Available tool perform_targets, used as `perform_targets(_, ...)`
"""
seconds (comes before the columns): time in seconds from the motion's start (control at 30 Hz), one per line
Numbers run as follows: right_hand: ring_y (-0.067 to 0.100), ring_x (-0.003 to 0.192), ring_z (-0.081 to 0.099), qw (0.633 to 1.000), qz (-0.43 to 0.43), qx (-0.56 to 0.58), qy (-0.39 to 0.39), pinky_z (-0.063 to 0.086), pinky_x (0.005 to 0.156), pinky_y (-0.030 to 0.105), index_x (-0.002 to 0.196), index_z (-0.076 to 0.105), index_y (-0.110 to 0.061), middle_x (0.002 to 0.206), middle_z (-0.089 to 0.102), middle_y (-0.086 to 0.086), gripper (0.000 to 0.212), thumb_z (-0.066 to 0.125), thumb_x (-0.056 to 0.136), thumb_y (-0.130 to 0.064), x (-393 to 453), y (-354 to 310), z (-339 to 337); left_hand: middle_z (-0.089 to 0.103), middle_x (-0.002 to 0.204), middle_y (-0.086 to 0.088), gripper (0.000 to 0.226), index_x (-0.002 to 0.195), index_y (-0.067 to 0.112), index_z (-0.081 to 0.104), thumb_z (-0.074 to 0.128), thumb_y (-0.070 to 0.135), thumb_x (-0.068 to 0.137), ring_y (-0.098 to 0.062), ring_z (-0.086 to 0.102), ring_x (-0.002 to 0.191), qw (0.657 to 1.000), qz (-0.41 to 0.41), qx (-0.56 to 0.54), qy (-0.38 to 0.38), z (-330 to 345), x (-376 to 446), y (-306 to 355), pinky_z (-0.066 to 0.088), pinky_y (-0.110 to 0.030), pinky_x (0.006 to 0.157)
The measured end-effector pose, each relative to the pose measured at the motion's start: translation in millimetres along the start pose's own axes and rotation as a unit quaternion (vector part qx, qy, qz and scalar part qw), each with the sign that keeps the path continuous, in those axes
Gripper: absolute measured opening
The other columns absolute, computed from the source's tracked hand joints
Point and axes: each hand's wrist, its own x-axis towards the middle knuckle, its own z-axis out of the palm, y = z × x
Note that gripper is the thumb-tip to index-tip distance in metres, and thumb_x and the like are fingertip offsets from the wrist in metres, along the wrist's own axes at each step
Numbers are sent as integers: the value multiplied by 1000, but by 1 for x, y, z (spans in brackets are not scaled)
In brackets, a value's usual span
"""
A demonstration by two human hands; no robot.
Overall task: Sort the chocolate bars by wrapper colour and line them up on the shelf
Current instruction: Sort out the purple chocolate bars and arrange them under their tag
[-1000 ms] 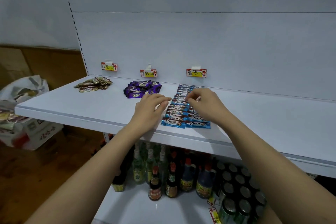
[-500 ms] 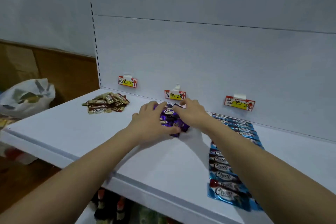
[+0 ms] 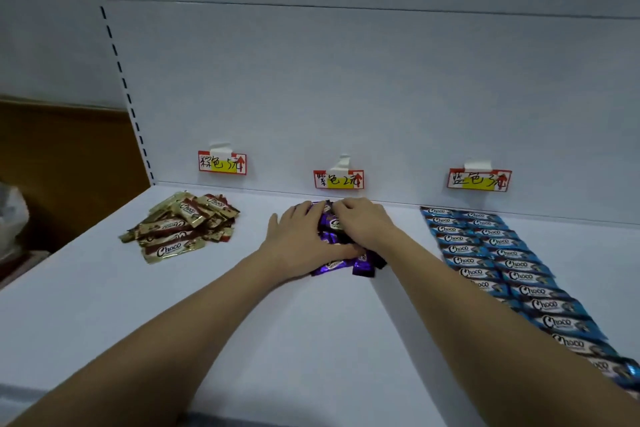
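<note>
A loose heap of purple chocolate bars (image 3: 363, 263) lies on the white shelf (image 3: 304, 340), below the middle price label (image 3: 338, 179). My left hand (image 3: 299, 241) cups the heap from the left, its thumb along the heap's front. From the right, my right hand (image 3: 363, 224) grips the heap with curled fingers. Both hands hide most of the purple bars. A messy pile of brown bars (image 3: 180, 229) sits to the left. Blue bars (image 3: 502, 263) lie in two neat overlapping rows on the right, running from the back wall to the front edge.
Price labels hang on the back wall above the brown pile (image 3: 222, 163) and the blue rows (image 3: 479, 179). A plastic bag (image 3: 12, 218) sits beyond the shelf's left end. The perforated upright (image 3: 117, 62) marks the left end of the back panel.
Both hands left the blue rows and moved left to the purple heap, closing around it. The view has shifted left and come closer to the shelf.
</note>
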Motion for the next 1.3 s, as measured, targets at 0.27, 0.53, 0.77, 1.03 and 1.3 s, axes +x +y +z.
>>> perform_targets(0.27, 34, 130, 41, 1000, -2, -2, 9, 32, 108, 44, 137, 50, -29, 143, 50, 6, 45, 29, 98, -40, -8, -1, 7, 16, 161, -5, 114, 154, 27, 14, 60, 82, 65, -25, 12, 148, 999, 14, 2, -38, -8, -5, -3, 16, -53, 118)
perform_targets(0.53, 32, 104, 51, 1000, -13, -13, -1, 37, 98, 44, 81, 47, -30, 105, 61, 5, 30, 21, 95, -38, 1, 6, 16, 41, 147, 11, 116, 148, 32, 28, 48, 92, 50, -15, 37, 135, 999, 31, -31, -10, -1, -6, -9, 28, -49, 113)
perform_targets(0.77, 32, 115, 48, 999, -18, -42, -9, 32, 91, 40, 94, 52, -26, 116, 60, 5, 42, 12, 90, -39, -8, 0, 16, 44, 145, 5, 105, 147, 28, 33, 71, 73, 60, -16, 43, 130, 996, 35, -75, -35, -15, -19, 1, 34, -41, 111)
perform_targets(1.03, 32, 117, 47, 992, -69, -99, 19, 32, 102, 42, 114, 55, -2, 125, 58, 13, 37, 23, 101, -12, -59, -26, 24, 52, 135, 8, 111, 140, 33, 40, 64, 89, 48, -15, 50, 120, 993, 51, -90, -50, -24, -50, -26, 43, -41, 104)
perform_targets(1.3, 28, 123, 48, 996, -54, 57, -33, 35, 107, 41, 131, 53, -9, 135, 55, 10, 42, 24, 103, -21, -98, -62, 31, 49, 136, 11, 110, 146, 41, 29, 61, 87, 51, -16, 40, 126, 995, 22, -98, 12, -40, -99, -49, 39, -42, 106)
